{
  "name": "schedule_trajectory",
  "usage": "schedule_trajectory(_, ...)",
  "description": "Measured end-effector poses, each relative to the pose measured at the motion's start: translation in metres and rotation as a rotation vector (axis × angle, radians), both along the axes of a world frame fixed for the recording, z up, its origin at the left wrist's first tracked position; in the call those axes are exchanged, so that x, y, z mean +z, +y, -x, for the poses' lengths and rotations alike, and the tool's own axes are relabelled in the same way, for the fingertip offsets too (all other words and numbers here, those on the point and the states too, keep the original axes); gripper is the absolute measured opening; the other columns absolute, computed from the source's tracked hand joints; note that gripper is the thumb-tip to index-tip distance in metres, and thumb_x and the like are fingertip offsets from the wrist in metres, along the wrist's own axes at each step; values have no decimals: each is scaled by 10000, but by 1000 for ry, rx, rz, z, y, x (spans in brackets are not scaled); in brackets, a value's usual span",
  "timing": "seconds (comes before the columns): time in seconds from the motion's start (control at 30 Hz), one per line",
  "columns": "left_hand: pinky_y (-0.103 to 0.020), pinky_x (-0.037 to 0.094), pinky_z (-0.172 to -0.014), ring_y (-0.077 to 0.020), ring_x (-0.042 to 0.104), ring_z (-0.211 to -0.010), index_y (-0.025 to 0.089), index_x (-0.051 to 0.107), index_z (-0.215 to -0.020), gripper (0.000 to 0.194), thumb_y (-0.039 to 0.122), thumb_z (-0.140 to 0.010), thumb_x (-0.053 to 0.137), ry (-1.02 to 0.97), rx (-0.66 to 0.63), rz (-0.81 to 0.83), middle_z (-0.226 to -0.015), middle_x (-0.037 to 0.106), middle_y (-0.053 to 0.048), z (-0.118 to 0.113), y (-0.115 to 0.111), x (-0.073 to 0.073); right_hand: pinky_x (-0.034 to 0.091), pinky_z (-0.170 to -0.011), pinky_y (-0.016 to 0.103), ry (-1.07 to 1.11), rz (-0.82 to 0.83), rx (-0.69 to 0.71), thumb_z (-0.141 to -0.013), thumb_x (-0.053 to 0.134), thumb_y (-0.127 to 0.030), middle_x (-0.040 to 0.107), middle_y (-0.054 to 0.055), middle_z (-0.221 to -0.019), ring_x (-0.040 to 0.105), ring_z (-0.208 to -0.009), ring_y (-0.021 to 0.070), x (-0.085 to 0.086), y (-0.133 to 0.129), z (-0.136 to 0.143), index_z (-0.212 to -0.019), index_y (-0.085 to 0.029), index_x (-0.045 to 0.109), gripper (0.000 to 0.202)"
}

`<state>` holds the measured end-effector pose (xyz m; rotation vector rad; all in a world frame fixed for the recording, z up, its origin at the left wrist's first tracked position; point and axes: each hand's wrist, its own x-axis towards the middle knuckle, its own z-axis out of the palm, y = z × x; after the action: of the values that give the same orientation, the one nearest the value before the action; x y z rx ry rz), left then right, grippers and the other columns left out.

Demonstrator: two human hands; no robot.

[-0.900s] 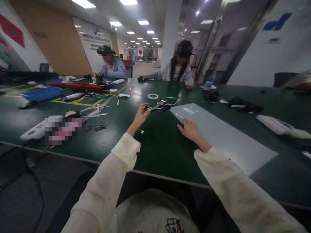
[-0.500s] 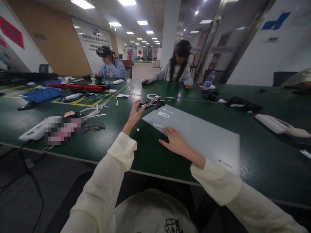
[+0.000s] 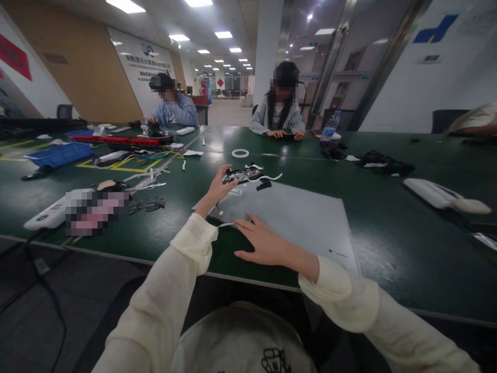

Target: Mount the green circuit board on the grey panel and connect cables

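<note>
My right hand (image 3: 267, 246), fingers apart, lies at the panel's (image 3: 303, 217) left end, its length roughly along the table's (image 3: 174, 233) near edge; my left hand (image 3: 217, 190) clamps the board (image 3: 244, 175).

Far left, the wall sign (image 3: 143, 65) carries Chinese characters ending "有限公司" — its smaller lines blur. On the panel (image 3: 298, 220), the label (image 3: 236, 192) is too small to read.
</note>
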<state>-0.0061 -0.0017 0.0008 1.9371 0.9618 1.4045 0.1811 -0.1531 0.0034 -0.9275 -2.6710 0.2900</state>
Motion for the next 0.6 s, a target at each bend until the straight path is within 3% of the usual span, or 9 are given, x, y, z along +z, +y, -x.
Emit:
schedule_trajectory(0.17, -375, 369, -978, -234, 469, -1152, 210, 388, -1246, 623, 410, -711, 638, 162, -16, 26, -1238, 483, -92, -8, -8, -6, 411, -954, 326, 113, -19, 171, -894, 426, -294, 575, 75, -1174, 524, -1078, 176, 19, 6, -11, -1151, -142, 578, 335)
schedule_trajectory(0.27, -379, 360, -990, -244, 453, -1170, 198, 397, -1257, 653, 430, -700, 645, 247, -49, 23, -1268, 466, -101, -12, -15, -5, 462, -878, 287, 322, -96, 133, -891, 433, -240, 632, 39, -1068, 583, -974, 143, 33, 11, -22, -1017, -173, 634, 247)
schedule_trajectory(0.33, -388, 336, -1014, -258, 429, -1197, 181, 395, -1272, 693, 457, -689, 648, 318, -59, 25, -1301, 441, -113, -14, -19, -4, 470, -870, 292, 483, -196, 2, -887, 439, -229, 650, 34, -1017, 594, -953, 143, 41, 19, -35, -950, -182, 647, 222)
schedule_trajectory(0.43, -395, 298, -1046, -265, 401, -1227, 177, 364, -1307, 748, 498, -688, 635, 428, -82, 30, -1343, 408, -115, -16, -24, -1, 459, -894, 323, 604, -344, -319, -874, 437, -228, 649, 56, -1007, 589, -962, 162, 46, 38, -59, -932, -170, 649, 227)
schedule_trajectory(0.53, -396, 283, -1057, -264, 377, -1253, 192, 334, -1335, 786, 526, -685, 625, 516, -138, 27, -1380, 373, -110, -16, -26, 0, 405, -964, 377, 538, -410, -650, -825, 463, -226, 598, 108, -1113, 543, -1049, 206, 40, 59, -90, -1056, -123, 612, 294)
schedule_trajectory(0.6, -405, 260, -1071, -277, 337, -1283, 188, 327, -1347, 843, 540, -651, 648, 584, -193, 25, -1400, 349, -117, -17, -27, 1, 374, -975, 455, 418, -361, -871, -799, 475, -244, 540, 151, -1192, 490, -1116, 267, 31, 68, -111, -1118, -97, 577, 366)
